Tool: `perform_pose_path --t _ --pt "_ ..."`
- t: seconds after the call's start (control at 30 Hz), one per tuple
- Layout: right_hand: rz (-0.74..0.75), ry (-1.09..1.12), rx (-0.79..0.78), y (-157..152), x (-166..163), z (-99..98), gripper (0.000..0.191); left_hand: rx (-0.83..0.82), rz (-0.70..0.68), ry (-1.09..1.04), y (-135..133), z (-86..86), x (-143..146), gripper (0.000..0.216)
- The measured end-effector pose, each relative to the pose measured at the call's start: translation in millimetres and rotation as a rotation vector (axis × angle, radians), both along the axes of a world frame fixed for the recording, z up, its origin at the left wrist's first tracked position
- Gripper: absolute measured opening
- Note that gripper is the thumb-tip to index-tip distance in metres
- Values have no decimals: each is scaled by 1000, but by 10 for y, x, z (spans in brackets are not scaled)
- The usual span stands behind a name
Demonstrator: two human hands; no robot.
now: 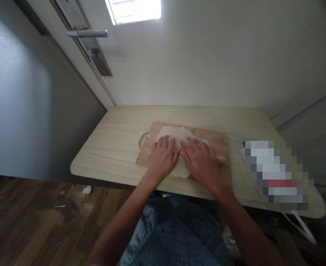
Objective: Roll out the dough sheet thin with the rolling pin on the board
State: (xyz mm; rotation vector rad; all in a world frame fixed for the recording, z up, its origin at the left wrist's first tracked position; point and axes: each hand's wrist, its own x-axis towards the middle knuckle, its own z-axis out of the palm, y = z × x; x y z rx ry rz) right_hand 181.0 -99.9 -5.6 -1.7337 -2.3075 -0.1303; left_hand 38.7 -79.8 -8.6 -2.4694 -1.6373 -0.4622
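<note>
A thin, pale sheet of dough (pixel 176 132) with an uneven edge lies on a wooden cutting board (pixel 219 138). My left hand (pixel 164 157) rests palm down over the left part of the dough, its fingers stretched forward. Over the right part lies my right hand (pixel 201 157), also palm down with fingers extended and slightly apart. The two hands nearly meet at the thumbs. Some pale material shows just right of my right hand; I cannot tell whether it is dough or the end of a tool. What lies under the palms is hidden.
The board, with a metal handle (pixel 142 140) at its left, lies on a light wooden table (pixel 110 136). A blurred-out item (pixel 276 173) lies at the table's right. Behind stands a white door with a lever handle (pixel 88 33). Scraps (pixel 86 190) lie on the floor.
</note>
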Motion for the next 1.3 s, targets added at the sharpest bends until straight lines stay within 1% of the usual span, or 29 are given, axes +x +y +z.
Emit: perform_pose_path --t 0.07,0.17,0.23,0.3,0.37,0.43,0.5,0.57,0.67,0.73,0.8,0.9,1.03,1.2,1.3 --pt "-27 3 -8 272 30 28 46 -12 0 1 296 25 42 36" --pt "-69 25 -44 640 80 31 48 -85 7 -9 708 63 119 40" --pt "-81 28 -60 796 112 25 50 -161 12 -10 882 89 155 42" --pt "-67 22 -59 840 129 24 49 -204 9 -9 929 110 166 42" --pt "-29 12 -62 759 121 30 47 -193 -1 -11 840 117 150 39" --pt "2 5 -71 563 81 33 45 -156 -6 -20 638 106 111 36" --pt "0 11 -54 287 14 19 43 -114 -1 -34 360 80 57 33" --pt "-21 35 0 -13 -61 -18 39 -68 7 -39 55 46 0 30" --pt "-22 54 64 -378 -131 -100 34 -53 25 -58 -342 -2 -67 27" --pt "3 62 80 -501 -131 -144 34 -55 42 -77 -494 -22 -92 25" --pt "27 67 72 -509 -101 -158 33 -60 48 -56 -526 -25 -101 25" --pt "45 39 41 -344 -41 -116 33 -54 51 10 -368 -9 -96 27" --pt "57 -6 24 84 -2 -19 38 22 103 -13 69 25 -79 26" --pt "-20 26 11 655 -5 36 43 1 132 -80 642 85 -43 20" --pt "-48 47 -12 783 -7 54 44 -15 159 -113 807 120 -26 21"
